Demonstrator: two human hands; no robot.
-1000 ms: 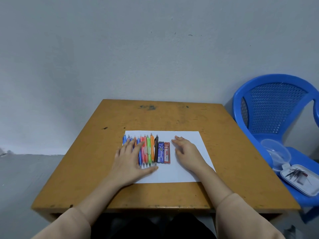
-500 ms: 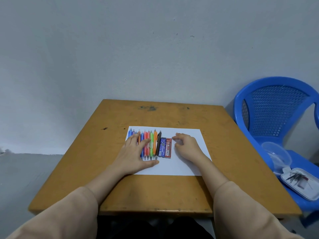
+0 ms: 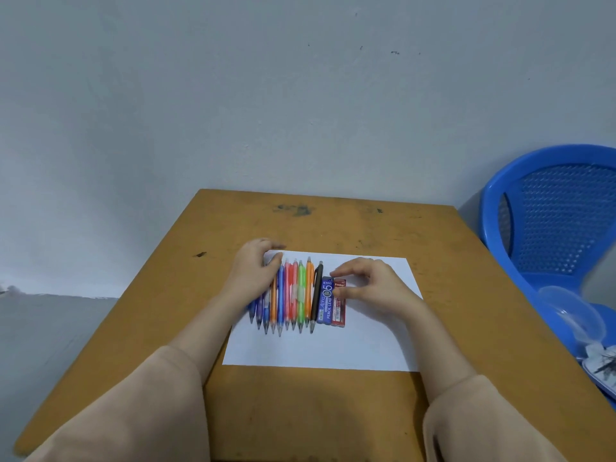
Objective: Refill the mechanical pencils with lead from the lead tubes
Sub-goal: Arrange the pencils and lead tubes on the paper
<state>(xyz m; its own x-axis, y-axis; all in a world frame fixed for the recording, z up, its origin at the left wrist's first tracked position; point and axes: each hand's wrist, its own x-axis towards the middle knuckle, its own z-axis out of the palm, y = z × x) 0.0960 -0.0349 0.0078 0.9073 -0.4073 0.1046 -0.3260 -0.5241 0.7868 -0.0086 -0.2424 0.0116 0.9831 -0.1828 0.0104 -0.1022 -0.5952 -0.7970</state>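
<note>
Pencils (image 3: 301,308) of the mechanical kind lie in one tight row on a white sheet of paper (image 3: 333,351), tips toward the person, on a worn wooden table (image 3: 300,411). The left hand (image 3: 250,275) lies over the far ends of the leftmost blue ones, fingers curled past the sheet's far edge and thumb against the pencil tops. Whether it grips one cannot be told.

Just right of the black pencil (image 3: 316,295), the last in the row, lie the blue lead tube (image 3: 326,303) marked PENCIL LEAD and, touching it, the red lead tube (image 3: 339,311). The right hand (image 3: 376,285) sits just beside them, arched. Its thumb tip touches the red tube's right side and its forefinger curves over the tubes' far ends. Both tubes lie flat, and a real pinch cannot be made out.

Ten pencil tips can be counted: four blue, two orange, two pink-red, one green, one black, the leftmost partly hidden under the left wrist. There are two lead tubes.

Bare paper lies nearer than the tips and to the right of the tubes. Bare wood rings the sheet on all sides. The table's far edge is at the grey wall (image 3: 300,95). A blue plastic chair (image 3: 550,211) stands close off the right edge, carrying a clear container (image 3: 566,311).
</note>
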